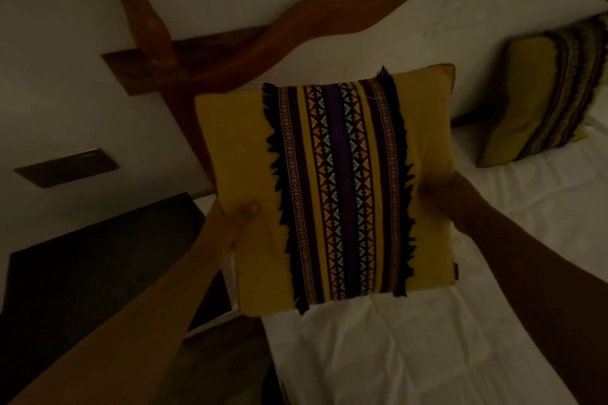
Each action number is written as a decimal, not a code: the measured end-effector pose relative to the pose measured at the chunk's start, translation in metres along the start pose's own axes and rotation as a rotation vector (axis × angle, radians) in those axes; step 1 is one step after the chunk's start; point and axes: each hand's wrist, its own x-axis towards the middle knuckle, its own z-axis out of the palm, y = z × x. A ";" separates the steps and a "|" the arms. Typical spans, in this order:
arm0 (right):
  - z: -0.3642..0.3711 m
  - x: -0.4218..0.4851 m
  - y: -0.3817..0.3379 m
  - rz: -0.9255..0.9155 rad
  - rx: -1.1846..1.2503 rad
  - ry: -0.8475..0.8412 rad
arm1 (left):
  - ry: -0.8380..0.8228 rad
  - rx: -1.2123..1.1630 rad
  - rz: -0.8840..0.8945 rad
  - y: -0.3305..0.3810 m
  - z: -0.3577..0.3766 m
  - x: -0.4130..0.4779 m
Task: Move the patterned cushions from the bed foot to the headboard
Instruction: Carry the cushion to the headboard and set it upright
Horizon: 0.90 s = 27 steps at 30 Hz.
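Dim lighting throughout. At far left, a dark plate [67, 167] is set in the pale wall, with a dark surface [98, 256] below it. The left hand [238, 220] grips the left edge of the held cushion [329, 187], thumb on the front face, grip clamped on the fabric. The cushion is square and mustard yellow, with a central woven panel: vertical bands of dark purple flanked by small multicoloured diamond and triangle motifs, edged on both long sides by black fringe. A small dark tab sits on its lower right edge. It is held upright above the white duvet [411, 348], in front of the curved wooden headboard [250, 52]. The right hand [442, 189] is clamped on the right edge. Farther right, a second cushion [546, 95] of matching pattern leans at the head of the bed, against a white pillow.
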 end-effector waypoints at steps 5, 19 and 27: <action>-0.001 0.066 0.002 -0.035 0.009 -0.064 | 0.064 0.018 -0.007 -0.010 0.021 0.060; -0.041 0.223 -0.016 0.120 0.063 0.111 | 0.154 0.031 -0.110 -0.028 0.117 0.204; -0.054 0.268 -0.014 0.119 0.155 0.182 | 0.014 -0.043 -0.130 -0.034 0.153 0.243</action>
